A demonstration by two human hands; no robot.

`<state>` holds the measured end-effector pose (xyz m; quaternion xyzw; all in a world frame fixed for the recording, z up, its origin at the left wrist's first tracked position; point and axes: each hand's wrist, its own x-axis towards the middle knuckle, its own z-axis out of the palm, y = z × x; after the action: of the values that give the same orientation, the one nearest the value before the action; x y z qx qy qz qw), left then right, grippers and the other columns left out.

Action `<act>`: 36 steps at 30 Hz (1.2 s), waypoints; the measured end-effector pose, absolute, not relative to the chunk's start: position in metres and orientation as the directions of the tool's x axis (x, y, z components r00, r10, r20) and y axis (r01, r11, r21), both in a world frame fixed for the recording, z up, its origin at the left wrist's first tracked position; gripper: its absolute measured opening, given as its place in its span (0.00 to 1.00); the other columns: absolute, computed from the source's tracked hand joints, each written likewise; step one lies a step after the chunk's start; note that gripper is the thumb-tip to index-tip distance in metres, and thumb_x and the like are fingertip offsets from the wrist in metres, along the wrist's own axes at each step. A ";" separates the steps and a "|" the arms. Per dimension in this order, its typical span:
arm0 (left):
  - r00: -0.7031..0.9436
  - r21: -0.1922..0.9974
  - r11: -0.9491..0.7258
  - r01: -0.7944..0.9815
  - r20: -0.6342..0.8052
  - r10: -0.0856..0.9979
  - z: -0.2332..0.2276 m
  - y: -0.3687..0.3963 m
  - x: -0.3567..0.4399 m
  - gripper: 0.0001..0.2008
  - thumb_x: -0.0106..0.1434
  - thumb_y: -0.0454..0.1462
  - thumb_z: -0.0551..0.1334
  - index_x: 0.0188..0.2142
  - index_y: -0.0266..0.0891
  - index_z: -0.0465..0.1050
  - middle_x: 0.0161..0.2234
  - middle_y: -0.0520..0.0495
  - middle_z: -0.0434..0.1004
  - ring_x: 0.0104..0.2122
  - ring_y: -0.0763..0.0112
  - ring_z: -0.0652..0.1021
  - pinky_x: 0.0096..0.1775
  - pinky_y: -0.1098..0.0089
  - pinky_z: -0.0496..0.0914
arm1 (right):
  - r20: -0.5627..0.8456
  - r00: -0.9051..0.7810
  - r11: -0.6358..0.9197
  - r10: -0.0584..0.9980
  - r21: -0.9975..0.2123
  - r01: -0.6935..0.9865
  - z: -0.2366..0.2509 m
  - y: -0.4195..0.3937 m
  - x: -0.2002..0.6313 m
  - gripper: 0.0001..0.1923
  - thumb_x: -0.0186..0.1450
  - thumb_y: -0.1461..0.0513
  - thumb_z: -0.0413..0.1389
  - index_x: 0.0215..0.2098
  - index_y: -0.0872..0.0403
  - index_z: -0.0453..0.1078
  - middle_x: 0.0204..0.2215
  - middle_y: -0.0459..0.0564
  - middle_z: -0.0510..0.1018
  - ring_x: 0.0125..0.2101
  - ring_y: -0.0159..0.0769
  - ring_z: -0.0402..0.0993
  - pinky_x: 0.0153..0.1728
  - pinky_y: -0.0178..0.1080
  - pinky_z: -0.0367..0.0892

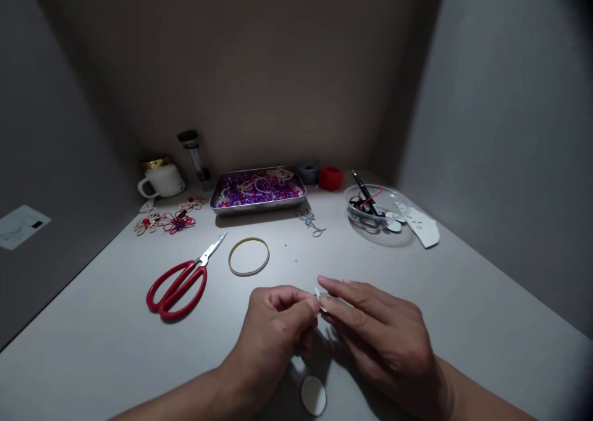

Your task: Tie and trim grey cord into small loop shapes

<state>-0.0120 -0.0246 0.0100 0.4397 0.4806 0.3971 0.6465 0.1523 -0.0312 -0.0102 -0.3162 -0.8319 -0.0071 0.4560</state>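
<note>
Over the front middle of the table, my left hand (280,325) is closed, thumb and forefinger pinching a small thin white piece (317,294) seen almost edge-on. From the other side, my right hand (382,334) has its fingers around the same piece, the forefinger stretched past it; its thumb is hidden. What exactly the piece is, I cannot make out. Below the hands, a white oval disc (314,396) with a dark rim lies flat. Beyond my left hand are a pale ring-shaped band (249,273) and red-handled scissors (183,288), blades pointing away.
At the back stands a metal tray (259,208) of purple, red and clear beads. Red yarn (330,178) and grey yarn (308,172) sit beside it. A clear bowl (365,223) holds a pen. Cord flowers (178,222), a mug (164,180) and a clear tube (197,158) are left.
</note>
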 end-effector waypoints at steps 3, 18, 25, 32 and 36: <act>0.175 0.958 0.281 -0.055 -0.268 0.947 0.010 -0.024 -0.012 0.11 0.51 0.36 0.61 0.16 0.35 0.66 0.11 0.56 0.61 0.14 0.79 0.61 0.20 0.75 0.56 | 0.754 -0.243 0.732 0.611 -0.421 0.535 -0.014 -0.032 0.151 0.22 0.56 0.71 0.57 0.49 0.57 0.69 0.43 0.59 0.78 0.42 0.43 0.76 0.43 0.42 0.72; 0.265 0.949 0.312 0.052 -0.314 0.912 0.011 -0.022 -0.011 0.10 0.49 0.37 0.61 0.15 0.35 0.67 0.11 0.56 0.59 0.14 0.80 0.59 0.18 0.75 0.54 | 0.056 -0.187 0.086 0.981 -0.984 0.157 -0.006 -0.028 0.146 0.03 0.55 0.66 0.58 0.26 0.55 0.74 0.20 0.46 0.78 0.21 0.31 0.73 0.23 0.32 0.69; 0.221 0.936 0.349 0.044 -0.350 0.911 0.010 -0.022 -0.010 0.09 0.47 0.35 0.59 0.14 0.36 0.65 0.10 0.56 0.58 0.12 0.79 0.58 0.15 0.76 0.53 | 0.651 -0.279 0.700 0.706 -0.579 0.419 -0.009 -0.030 0.153 0.12 0.54 0.72 0.55 0.35 0.53 0.71 0.33 0.52 0.75 0.34 0.38 0.72 0.32 0.39 0.71; 0.239 0.946 0.303 0.116 -0.322 0.916 0.011 -0.023 -0.010 0.12 0.50 0.35 0.58 0.13 0.36 0.64 0.10 0.56 0.58 0.14 0.79 0.59 0.18 0.75 0.53 | 0.698 -0.389 0.756 0.601 -0.338 0.560 -0.004 -0.030 0.153 0.09 0.53 0.71 0.56 0.32 0.54 0.72 0.26 0.49 0.75 0.27 0.36 0.71 0.43 0.49 0.66; 0.236 0.946 0.291 0.142 -0.318 0.918 0.012 -0.023 -0.009 0.12 0.51 0.36 0.58 0.14 0.36 0.65 0.11 0.56 0.58 0.14 0.78 0.60 0.18 0.75 0.53 | 0.688 -0.376 0.743 0.621 -0.364 0.562 -0.006 -0.029 0.153 0.09 0.53 0.70 0.57 0.31 0.53 0.72 0.25 0.48 0.76 0.26 0.35 0.73 0.44 0.49 0.65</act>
<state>-0.0094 -0.0229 0.0123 0.5016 0.5285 0.3206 0.6053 0.1526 -0.0291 -0.0058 -0.3569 -0.8287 0.0344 0.4299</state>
